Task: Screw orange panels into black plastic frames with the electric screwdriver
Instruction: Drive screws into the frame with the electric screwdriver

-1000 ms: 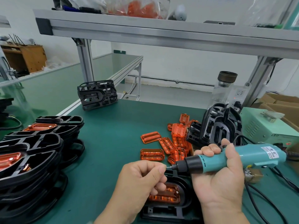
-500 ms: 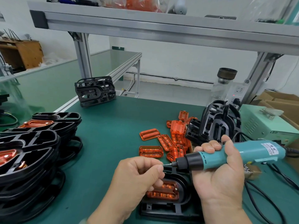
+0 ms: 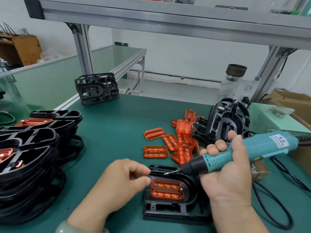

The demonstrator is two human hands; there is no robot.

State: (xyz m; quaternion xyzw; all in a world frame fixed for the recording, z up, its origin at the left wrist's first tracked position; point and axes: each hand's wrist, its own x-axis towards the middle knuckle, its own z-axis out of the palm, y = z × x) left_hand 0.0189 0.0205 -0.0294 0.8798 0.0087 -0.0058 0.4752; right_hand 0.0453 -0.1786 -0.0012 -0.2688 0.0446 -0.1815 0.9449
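The right hand [image 3: 230, 179] grips the electric screwdriver [image 3: 252, 148] over the near black frame [image 3: 168, 211] holding the orange panel [image 3: 166, 189] — its slanted bit [image 3: 170, 172] probably needs squaring above a hole — while the left hand [image 3: 121, 180] curls at the frame's left edge, contents unclear.

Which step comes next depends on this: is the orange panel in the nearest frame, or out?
In. The orange panel lies inside the black frame, a screw at its right end.

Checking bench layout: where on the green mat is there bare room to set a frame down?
The widest bare patch is mid-mat, bordered by the stacked frames on the left, the lone black frame at the back and the loose orange panels. Crowded: the right side, with an upright frame, the electric screwdriver and cables.
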